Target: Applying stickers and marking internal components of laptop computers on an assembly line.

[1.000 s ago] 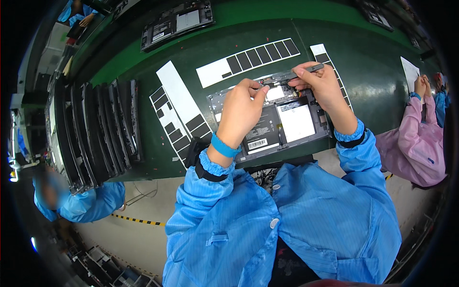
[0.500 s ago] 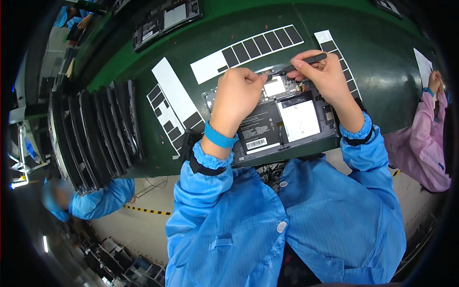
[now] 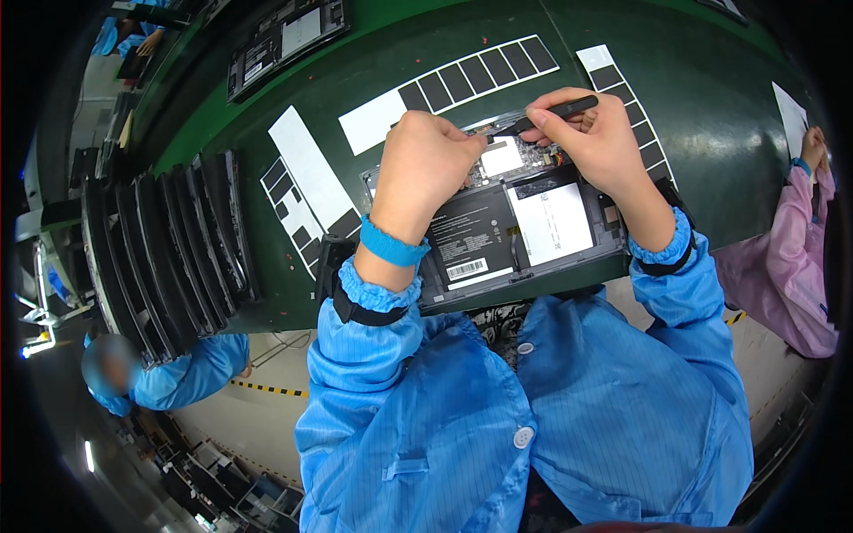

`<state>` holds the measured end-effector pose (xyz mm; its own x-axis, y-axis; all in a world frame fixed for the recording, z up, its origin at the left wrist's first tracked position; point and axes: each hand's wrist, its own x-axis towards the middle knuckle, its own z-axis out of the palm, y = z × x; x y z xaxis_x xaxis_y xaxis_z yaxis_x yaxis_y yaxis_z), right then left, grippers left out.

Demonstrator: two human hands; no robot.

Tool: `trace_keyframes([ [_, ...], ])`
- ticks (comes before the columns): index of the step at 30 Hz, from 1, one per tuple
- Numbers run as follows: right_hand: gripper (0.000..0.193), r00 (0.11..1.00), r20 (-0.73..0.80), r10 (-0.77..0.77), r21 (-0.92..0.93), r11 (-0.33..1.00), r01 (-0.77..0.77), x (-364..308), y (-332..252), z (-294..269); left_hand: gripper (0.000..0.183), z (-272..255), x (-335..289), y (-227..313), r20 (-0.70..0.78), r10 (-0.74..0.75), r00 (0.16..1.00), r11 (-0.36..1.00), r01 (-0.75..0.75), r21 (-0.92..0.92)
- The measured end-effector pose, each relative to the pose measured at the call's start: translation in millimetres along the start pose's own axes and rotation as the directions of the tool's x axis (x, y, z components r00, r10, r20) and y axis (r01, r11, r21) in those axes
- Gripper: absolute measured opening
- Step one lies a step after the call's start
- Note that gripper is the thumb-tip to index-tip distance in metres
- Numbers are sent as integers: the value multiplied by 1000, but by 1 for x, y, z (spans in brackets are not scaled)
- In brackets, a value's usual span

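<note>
An opened laptop base point(image 3: 582, 249) lies in front of me on the green table, its black battery point(image 3: 471, 235), white-covered part point(image 3: 555, 222) and circuit board showing. My right hand point(image 3: 595, 142) grips slim black tweezers point(image 3: 555, 113) whose tip points left, over the circuit board. Close to that tip, my left hand point(image 3: 426, 169) is closed in a pinch above the board's left part. Whatever its fingertips hold is too small and covered to make out. A blue band circles the left wrist.
Sheets of black rectangular stickers point(image 3: 480, 71) lie behind, at left point(image 3: 306, 191) and at right point(image 3: 622, 102). A row of dark upright panels point(image 3: 169, 249) stands at left. Another opened laptop base point(image 3: 289, 40) sits far left. A person in a pink sleeve point(image 3: 786, 258) works at right.
The view has shifted slightly, so the laptop base and sheets sit a little differently. Both hands stay over the circuit board, with the tweezers still in my right hand.
</note>
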<state>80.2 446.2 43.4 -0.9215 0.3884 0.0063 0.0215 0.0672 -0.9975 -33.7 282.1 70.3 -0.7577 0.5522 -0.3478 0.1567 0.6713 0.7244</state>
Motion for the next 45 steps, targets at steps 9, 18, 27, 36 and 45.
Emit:
trace_keyframes([
  [9,20,1000,-7,9,9,1000,-9,0,1,1,29,-5,4,5,48,-43,998,999,41,30],
  [18,19,1000,-12,14,-25,1000,-14,-2,1,3,48,-10,9,10,107,-78,991,925,32,378],
  [27,22,989,-136,-61,151,985,81,2,8,5,41,10,-1,-20,-136,179,974,951,-136,277],
  [36,19,995,92,-42,-64,997,48,-27,-56,56,18,-35,-129,-100,-556,262,789,955,-130,266],
  [45,22,950,163,-266,-481,819,312,-3,-30,180,59,-30,-122,-147,-454,306,837,890,-81,449],
])
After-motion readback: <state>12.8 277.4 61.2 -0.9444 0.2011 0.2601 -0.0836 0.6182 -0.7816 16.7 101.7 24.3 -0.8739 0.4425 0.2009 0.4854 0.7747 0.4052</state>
